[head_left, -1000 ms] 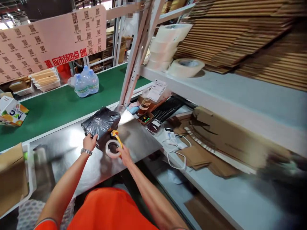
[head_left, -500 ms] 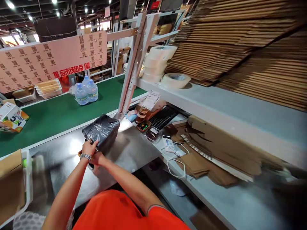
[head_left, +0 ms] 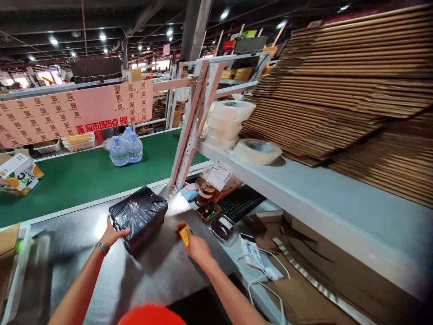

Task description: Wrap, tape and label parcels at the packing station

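Observation:
A box-shaped package (head_left: 140,216) wrapped in shiny black plastic sits on the metal worktop (head_left: 149,280). My left hand (head_left: 113,233), with a watch at the wrist, grips its near left corner, thumb on the front and fingers along the side. To the right of the package and apart from it, my right hand (head_left: 199,248) is closed round a small yellow tool with dark markings (head_left: 184,232). Its exact kind I cannot make out, as the hand covers part of it.
Behind the worktop runs a green conveyor belt (head_left: 91,174) carrying wrapped water bottles (head_left: 126,149) and a juice carton (head_left: 22,174). At right, a shelf (head_left: 314,180) bears tape rolls (head_left: 257,151) and stacked cardboard (head_left: 338,85). Below it lie a keyboard (head_left: 241,203) and a white cable (head_left: 270,289).
My hands, close together at the package's near corner before, have parted. The right hand has moved right with the yellow tool; the left has shifted to the package's left side. The view has tilted up.

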The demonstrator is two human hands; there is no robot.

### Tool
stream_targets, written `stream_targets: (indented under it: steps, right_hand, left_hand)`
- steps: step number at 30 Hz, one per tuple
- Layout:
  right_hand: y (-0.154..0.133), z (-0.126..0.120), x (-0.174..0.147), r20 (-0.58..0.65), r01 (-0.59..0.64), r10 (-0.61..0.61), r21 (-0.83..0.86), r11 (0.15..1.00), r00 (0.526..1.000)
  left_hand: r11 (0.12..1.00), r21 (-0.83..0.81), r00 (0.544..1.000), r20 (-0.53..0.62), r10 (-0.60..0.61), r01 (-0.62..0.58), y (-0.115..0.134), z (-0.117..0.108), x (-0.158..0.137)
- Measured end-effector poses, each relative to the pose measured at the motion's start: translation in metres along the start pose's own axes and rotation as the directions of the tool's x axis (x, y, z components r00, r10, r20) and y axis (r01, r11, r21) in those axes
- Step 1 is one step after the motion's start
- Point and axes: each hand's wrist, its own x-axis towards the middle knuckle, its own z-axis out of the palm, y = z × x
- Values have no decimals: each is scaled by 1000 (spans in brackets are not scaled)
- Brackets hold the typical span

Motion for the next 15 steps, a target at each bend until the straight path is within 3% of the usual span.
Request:
stream_targets:
  steps: [3,7,12,15]
  right_hand:
    - [12,-3,22,22,-4,5,-34,999,1000]
    - [6,-5,51,147,-90,77,84,992,986]
    - [-53,8,97,200,-31,-47,372,928,979]
    - [-95,21,103,203,-5,-123,534,845,971]
  left_hand:
    - [998,-20,996,-59,-61,60,3,-2,6]
    - [986,-90,979,-131,-155,144,14,-2,15]
    - [978,-134,959,-214,-184,158,38,13,19]
    - [988,-105,950,-280,-139,113,46,23,18]
